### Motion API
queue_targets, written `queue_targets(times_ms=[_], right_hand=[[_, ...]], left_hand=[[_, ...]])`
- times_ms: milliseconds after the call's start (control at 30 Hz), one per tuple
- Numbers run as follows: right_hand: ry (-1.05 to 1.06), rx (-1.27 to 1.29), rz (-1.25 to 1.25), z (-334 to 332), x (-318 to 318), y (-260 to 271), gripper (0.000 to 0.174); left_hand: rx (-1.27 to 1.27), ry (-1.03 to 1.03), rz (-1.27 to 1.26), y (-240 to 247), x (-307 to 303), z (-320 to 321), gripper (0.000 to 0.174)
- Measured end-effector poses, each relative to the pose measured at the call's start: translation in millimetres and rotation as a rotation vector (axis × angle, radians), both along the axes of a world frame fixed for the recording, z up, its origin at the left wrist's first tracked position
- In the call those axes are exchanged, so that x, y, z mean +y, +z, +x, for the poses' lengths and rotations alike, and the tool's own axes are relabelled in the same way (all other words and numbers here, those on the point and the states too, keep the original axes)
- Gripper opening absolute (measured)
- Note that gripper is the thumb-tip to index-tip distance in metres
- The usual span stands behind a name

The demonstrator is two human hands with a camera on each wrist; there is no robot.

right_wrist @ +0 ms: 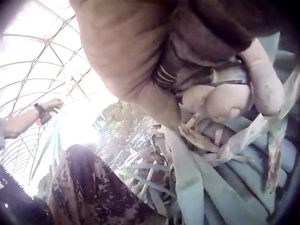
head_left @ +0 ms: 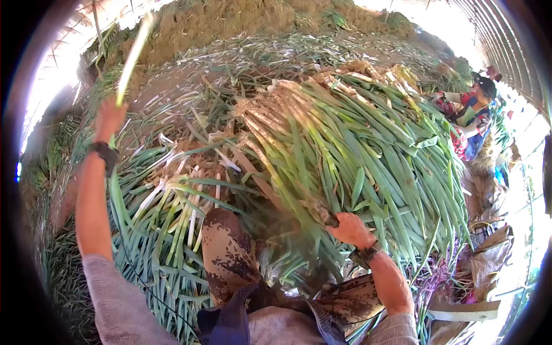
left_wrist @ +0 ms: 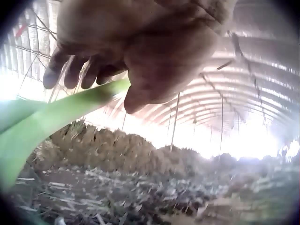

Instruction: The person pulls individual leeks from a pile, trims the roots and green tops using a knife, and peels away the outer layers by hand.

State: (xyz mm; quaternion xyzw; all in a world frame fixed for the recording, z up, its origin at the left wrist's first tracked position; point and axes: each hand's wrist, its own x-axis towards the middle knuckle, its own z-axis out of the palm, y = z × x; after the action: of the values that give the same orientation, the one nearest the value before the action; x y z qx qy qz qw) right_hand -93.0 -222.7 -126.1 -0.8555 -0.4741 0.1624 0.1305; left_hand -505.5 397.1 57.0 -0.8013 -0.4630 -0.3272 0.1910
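My left hand [head_left: 110, 118] is raised at the upper left and grips a long green onion [head_left: 135, 60]. The pale, blurred stalk points up from the fist, and its green leaves [left_wrist: 70, 110] trail below. In the left wrist view, fingers and thumb curl round the stalk. Low over the large pile of green onions [head_left: 368, 144], my right hand [head_left: 353, 230] has its fingers curled round withered onion leaves [right_wrist: 201, 138]. A dark, banded piece [right_wrist: 229, 75] shows between those fingers; I cannot tell what it is.
More green onions [head_left: 167, 230] lie to the left of my knee [head_left: 227, 253]. Loose leaves [head_left: 247, 52] litter the ground ahead, before a brown heap [head_left: 230, 23]. Another person [head_left: 474, 115] sits beyond the pile at right, near brown sacking [head_left: 489, 253].
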Motion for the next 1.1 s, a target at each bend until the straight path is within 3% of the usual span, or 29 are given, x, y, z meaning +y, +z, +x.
queue_targets(times_ms=[33, 67, 100, 133, 167, 333, 367, 400, 467, 533, 567, 667, 800, 833, 867, 933, 1033, 1100], right_hand=[[0.001, 0.005, -0.002, 0, 4, 0, 0.035], [0.005, 0.055, -0.046, 1, 10, 1, 0.039], [0.008, 0.106, -0.1, -1, 12, 1, 0.044], [0.01, 0.107, -0.118, -2, 11, 0, 0.044], [0.038, 0.121, -0.14, -2, 13, -2, 0.044], [0.028, 0.2, -0.148, -9, 12, 7, 0.045], [0.026, 0.203, -0.157, -6, 10, -1, 0.045], [0.026, 0.132, -0.175, -1, 8, -13, 0.044], [0.02, 0.062, -0.198, 0, 1, -20, 0.043], [0.067, 0.132, -0.107, -4, 1, -11, 0.039], [0.063, 0.128, -0.116, -5, 3, -6, 0.039], [0.023, 0.184, -0.128, -4, 6, -2, 0.037], [0.062, 0.169, -0.05, -1, 8, -12, 0.037], [0.069, 0.169, -0.026, 0, 7, -13, 0.037], [0.065, 0.166, -0.024, 0, 8, -16, 0.037], [0.078, 0.039, 0.093, 0, 11, -19, 0.038], [0.046, 0.048, -0.06, -2, 16, -2, 0.038], [0.033, 0.022, 0.05, -10, 17, 6, 0.035]], left_hand=[[0.026, -0.041, -0.041, -31, -5, -3, 0.046], [-0.023, -0.013, -0.489, -22, -86, 39, 0.045], [-0.102, -0.058, -0.723, -48, -107, 66, 0.043], [-0.171, -0.321, -0.955, -90, -111, 85, 0.04], [-0.387, -0.49, -1.287, -91, -170, 117, 0.039], [-0.265, -0.654, -1.701, -163, -246, 241, 0.037], [-0.322, -0.649, -1.701, -168, -269, 255, 0.034], [-0.29, -0.795, -1.592, -202, -269, 269, 0.031], [-0.416, -0.75, -1.545, -259, -280, 289, 0.029], [-0.311, -0.508, -1.51, -272, -293, 294, 0.024], [-0.451, -0.543, -1.518, -309, -289, 296, 0.022], [-0.606, -0.403, -1.355, -301, -312, 301, 0.023], [-0.568, -0.38, -1.365, -316, -310, 301, 0.035], [-0.546, -0.343, -1.546, -311, -307, 301, 0.041], [-0.544, -0.349, -1.545, -306, -307, 301, 0.041], [-0.936, -0.399, -1.758, -297, -308, 297, 0.043], [-0.999, -0.446, -1.79, -284, -311, 301, 0.048], [-1.123, -0.524, -1.862, -260, -318, 302, 0.053]])
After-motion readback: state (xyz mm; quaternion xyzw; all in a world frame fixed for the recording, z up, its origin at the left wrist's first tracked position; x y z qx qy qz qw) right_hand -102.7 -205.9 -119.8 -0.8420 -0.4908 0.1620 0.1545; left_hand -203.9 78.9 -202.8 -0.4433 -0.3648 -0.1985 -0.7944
